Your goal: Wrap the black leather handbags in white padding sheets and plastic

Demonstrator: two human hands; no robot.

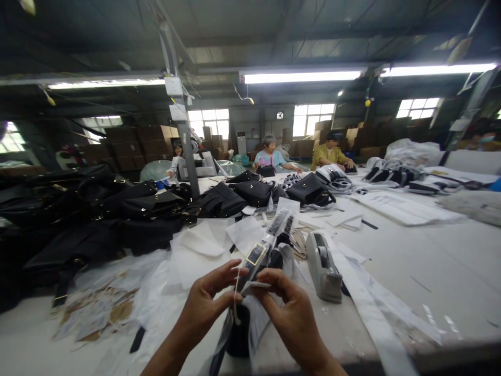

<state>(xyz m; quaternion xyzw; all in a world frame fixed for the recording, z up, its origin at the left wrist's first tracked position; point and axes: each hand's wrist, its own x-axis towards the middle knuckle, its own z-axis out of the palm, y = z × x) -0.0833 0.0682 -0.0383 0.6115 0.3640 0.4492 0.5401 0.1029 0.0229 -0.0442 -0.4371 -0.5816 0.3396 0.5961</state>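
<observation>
In front of me stands a narrow black bag [238,331], partly covered by white wrapping. A black strap [255,254] with a rectangular gold buckle rises from it, covered in clear film. My left hand [205,297] is at the strap's left side, thumb and fingertips on a thin white string [237,284] that hangs down over the bag. The fingers of my right hand [289,308] pinch a small whitish flat piece [256,285], perhaps a tag or folded paper, just right of the string. The bag's lower side is partly hidden by my hands.
A grey tape dispenser [324,269] stands right of my hands. Black bags [148,203] are heaped at the left and along the middle. White paper sheets [199,243], plastic with brown scraps [113,308] and a white strip [376,313] lie about. Several people [270,156] sit across the table.
</observation>
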